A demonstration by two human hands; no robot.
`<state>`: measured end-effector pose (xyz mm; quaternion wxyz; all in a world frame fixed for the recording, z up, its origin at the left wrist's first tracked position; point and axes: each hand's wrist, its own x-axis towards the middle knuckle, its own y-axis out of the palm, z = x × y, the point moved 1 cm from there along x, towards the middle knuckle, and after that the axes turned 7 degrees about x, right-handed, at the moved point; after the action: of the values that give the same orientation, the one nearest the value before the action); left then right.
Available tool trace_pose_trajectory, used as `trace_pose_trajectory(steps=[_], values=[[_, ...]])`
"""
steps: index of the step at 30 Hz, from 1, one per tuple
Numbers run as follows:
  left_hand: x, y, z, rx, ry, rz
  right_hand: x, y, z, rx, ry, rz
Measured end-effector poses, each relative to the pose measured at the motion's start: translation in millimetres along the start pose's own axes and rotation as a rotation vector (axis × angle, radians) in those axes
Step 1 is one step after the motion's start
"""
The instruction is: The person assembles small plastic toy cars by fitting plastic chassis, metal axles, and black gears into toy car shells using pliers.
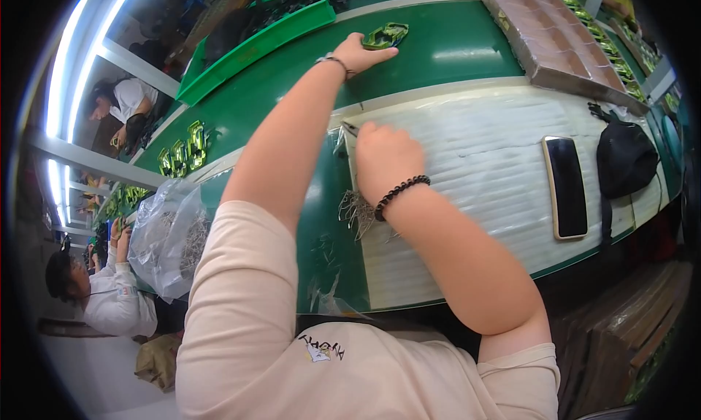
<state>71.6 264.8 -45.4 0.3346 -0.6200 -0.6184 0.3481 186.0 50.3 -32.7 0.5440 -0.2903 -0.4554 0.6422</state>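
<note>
My left hand (361, 54) is stretched far over the green work surface, its thumb and fingers closed around the edge of a yellow-green and black angular part (385, 35). Closer to me, my right hand (387, 157) is a fist above the white padded mat (482, 172). From it sticks the dark pointed tip of a slim hand tool (350, 128); its exact kind is hidden by my fingers. A bunch of thin silvery wire-like pieces (358, 212) lies just below this hand, at the mat's left edge.
Several similar yellow-green parts (182, 150) sit on the green surface (292, 113) at left, near a clear bag of wire-like pieces (171, 234). A green tray (252, 44) of black parts stands far left. At right are a compartmented box (548, 33), phone (566, 188) and black pouch (626, 159). Other people sit at left.
</note>
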Motion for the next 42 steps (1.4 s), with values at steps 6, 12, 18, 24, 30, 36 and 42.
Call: trace_pose_trajectory(steps=[6, 12, 18, 24, 30, 36, 42], values=[[13.7, -5.9, -25.1, 0.229, 0.006, -0.23, 0.8, -0.8, -2.2, 0.078, -0.021, 0.036], [-63.3, -60.3, -38.2, -0.066, 0.589, -0.427, 4.9, -4.9, -13.5, 0.178, -0.026, 0.113], [-214.2, -105.5, -21.6, -0.671, 0.867, -0.383, 14.9, -1.1, -22.7, 0.288, -0.018, 0.102], [-288.4, -73.0, 22.5, -1.593, 0.479, -0.042, 34.6, 6.2, -44.1, 0.52, -0.052, 0.122], [-279.1, -61.9, 46.3, -1.815, 0.116, -0.14, 34.8, -18.7, -47.3, 0.901, 0.179, 0.365], [-265.3, -44.5, 94.4, -2.142, -0.064, 0.26, 30.0, -24.9, -40.8, 1.058, 0.214, 0.499], [-269.6, -60.6, 63.3, -1.853, -0.435, 0.14, 23.9, -31.4, -21.2, 1.489, 0.13, 0.38]])
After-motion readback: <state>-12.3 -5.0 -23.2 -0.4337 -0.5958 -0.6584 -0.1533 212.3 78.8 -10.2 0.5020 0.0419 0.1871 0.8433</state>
